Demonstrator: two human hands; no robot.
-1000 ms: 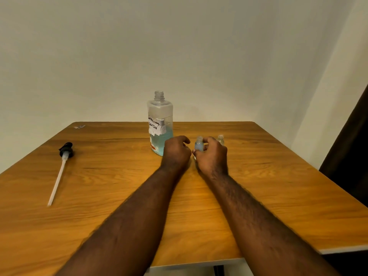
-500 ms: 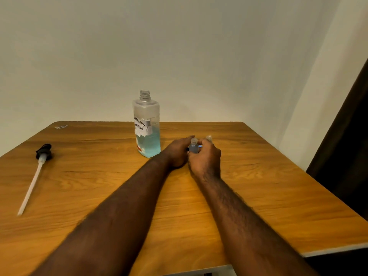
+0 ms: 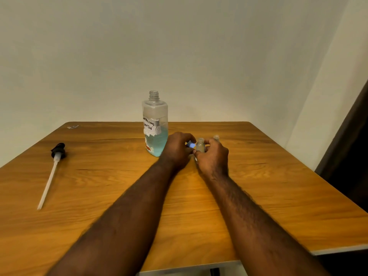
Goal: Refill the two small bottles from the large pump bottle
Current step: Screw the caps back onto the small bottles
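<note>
Fingers of the right hand (image 3: 214,159) wrap an upright small bottle (image 3: 200,146), neck bare; those of the left hand (image 3: 177,150) pinch what looks like its blue cap (image 3: 190,145), just left of the neck. The large bottle (image 3: 155,124) stands open on the desk (image 3: 99,176) beside the left hand, the nearer one for pouring; a second small bottle (image 3: 216,138) peeks behind the right.
</note>
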